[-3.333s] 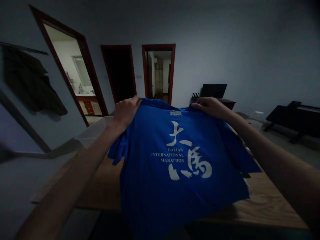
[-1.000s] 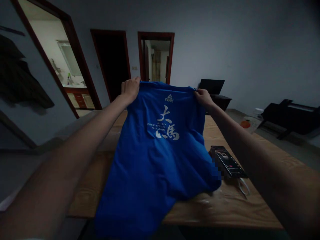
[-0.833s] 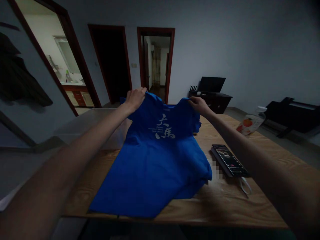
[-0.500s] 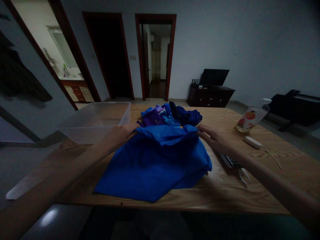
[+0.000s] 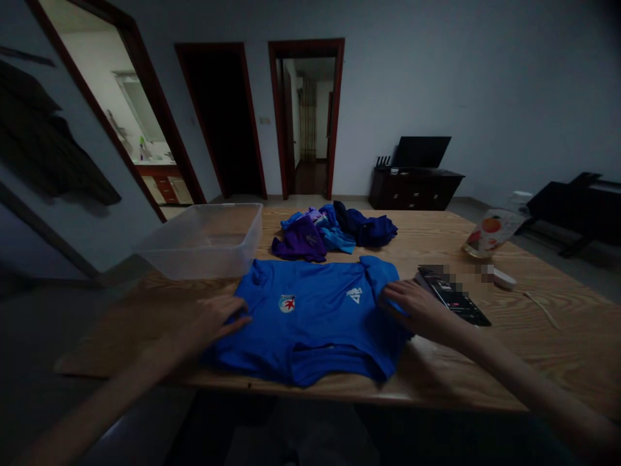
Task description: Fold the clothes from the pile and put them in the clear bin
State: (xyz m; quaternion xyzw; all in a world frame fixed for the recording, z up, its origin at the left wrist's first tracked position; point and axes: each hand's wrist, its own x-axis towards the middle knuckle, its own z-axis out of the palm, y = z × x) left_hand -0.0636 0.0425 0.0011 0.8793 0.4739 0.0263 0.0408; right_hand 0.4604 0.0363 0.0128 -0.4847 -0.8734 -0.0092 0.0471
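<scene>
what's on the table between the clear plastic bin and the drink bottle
In the head view, a heap of purple and blue clothes lies between the clear plastic bin and the drink bottle.

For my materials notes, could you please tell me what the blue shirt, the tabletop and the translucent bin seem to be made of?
Blue shirt: thin fabric, perhaps polyester, given its soft creases and slight sheen. Tabletop: wood or wood-look laminate, with visible grain and faint gloss. Translucent bin: probably plastic, hazy in finish, being dimly see-through.
</scene>
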